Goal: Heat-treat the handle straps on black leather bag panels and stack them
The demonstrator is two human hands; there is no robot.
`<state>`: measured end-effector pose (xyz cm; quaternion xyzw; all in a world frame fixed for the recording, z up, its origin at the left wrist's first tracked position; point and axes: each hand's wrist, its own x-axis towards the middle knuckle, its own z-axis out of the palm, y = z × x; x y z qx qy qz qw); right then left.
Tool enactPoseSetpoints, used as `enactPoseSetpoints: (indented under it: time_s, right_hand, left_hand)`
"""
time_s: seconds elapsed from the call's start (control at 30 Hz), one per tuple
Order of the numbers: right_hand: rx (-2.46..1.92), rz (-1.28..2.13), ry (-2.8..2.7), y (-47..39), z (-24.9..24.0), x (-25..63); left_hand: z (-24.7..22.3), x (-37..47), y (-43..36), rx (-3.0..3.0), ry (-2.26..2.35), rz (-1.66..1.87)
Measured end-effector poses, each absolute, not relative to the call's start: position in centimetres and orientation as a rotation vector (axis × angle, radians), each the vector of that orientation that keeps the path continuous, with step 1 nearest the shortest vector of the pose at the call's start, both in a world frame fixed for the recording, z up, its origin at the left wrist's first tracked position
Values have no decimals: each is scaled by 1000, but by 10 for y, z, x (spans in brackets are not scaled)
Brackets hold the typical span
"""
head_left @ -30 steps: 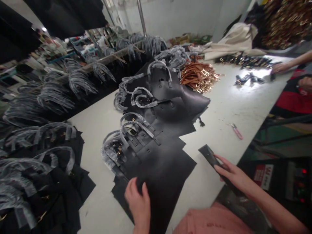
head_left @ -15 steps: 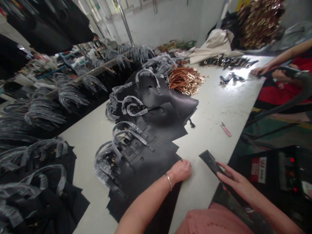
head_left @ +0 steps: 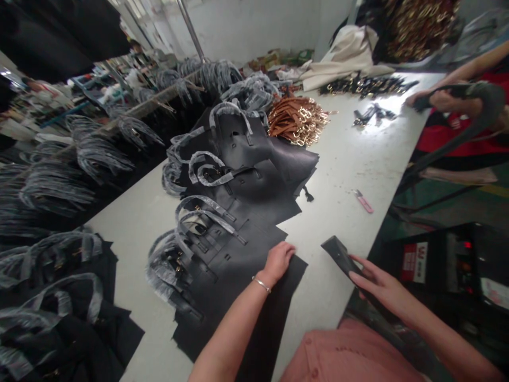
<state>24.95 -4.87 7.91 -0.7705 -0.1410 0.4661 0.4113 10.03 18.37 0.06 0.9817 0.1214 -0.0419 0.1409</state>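
My left hand point(head_left: 280, 260), with a bracelet at the wrist, has its fingers curled at the right edge of a black leather bag panel point(head_left: 242, 265). The corner of a dark sheet below it shows beyond the fingers. Grey-wrapped handles point(head_left: 207, 217) stick up from the left side of the overlapping panels. To the right, my right hand point(head_left: 374, 284) is closed round a black, flat-ended nozzle-like tool point(head_left: 336, 250). Its wide tip points up and left, just above the table, apart from the panels; its lower part is partly hidden by my hand and forearm.
A pink-handled cutter point(head_left: 363, 201) lies on the white table point(head_left: 338, 175). Brown straps with gold clasps point(head_left: 298, 121) are heaped behind the panels. More black panels point(head_left: 91, 318) lie at left. Across the table, a co-worker's hand point(head_left: 449, 101) holds a dark hose. A black machine point(head_left: 441, 265) stands at right.
My left hand has moved left and up with the panel's edge, uncovering a dark corner to its right. My right hand keeps its grip on the tool. The view has shifted slightly.
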Motion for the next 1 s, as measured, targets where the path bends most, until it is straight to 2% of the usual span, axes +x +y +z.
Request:
enactPoseSetpoints:
  time_s: [0.13, 0.33, 0.43, 0.57, 0.73, 0.87, 1.0]
  right_hand:
    - [-1948, 1187, -348, -45, 78, 247]
    - [-1948, 1206, -363, -43, 69, 244]
    - [-1964, 1209, -384, -45, 62, 244]
    - [-2035, 1149, -414, -45, 57, 244]
    - [-2052, 1124, -469, -37, 62, 241]
    - [-1986, 1227, -472, -33, 71, 238]
    - [-1935, 1416, -415, -33, 77, 237]
  left_hand:
    - [6, 95, 190, 2736, 183, -63]
    - [13, 110, 180, 2918, -210, -258]
    - [11, 116, 171, 2936, -252, -265]
    - [3, 118, 160, 2910, -111, -215]
    - [-11, 122, 151, 2832, 298, -119]
    - [-14, 121, 156, 2709, 665, -22]
    - [-6, 98, 168, 2618, 755, 127]
